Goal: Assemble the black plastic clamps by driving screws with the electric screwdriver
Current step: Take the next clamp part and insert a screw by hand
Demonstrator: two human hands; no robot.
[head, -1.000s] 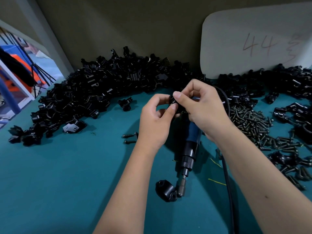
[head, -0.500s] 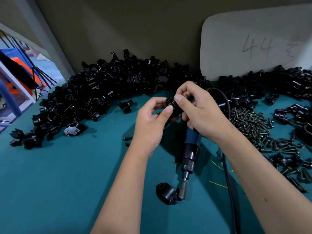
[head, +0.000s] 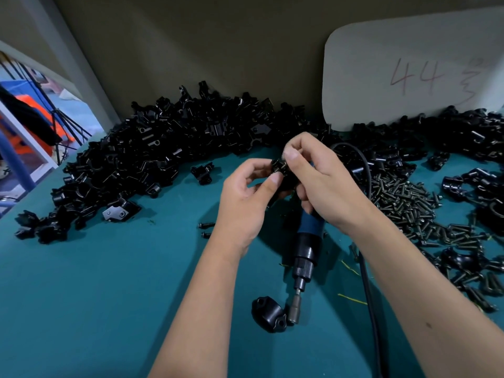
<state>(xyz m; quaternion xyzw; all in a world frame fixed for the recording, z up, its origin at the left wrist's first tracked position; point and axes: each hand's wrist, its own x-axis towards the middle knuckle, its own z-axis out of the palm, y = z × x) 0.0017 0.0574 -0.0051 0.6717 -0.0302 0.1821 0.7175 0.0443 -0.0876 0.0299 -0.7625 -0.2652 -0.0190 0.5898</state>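
Black ribbed clamp pinched by fingers.

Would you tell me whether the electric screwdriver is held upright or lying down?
Held upright, tilted slightly: the right hand grips the electric screwdriver at its blue handle, its bit pointing down beside a clamp half.
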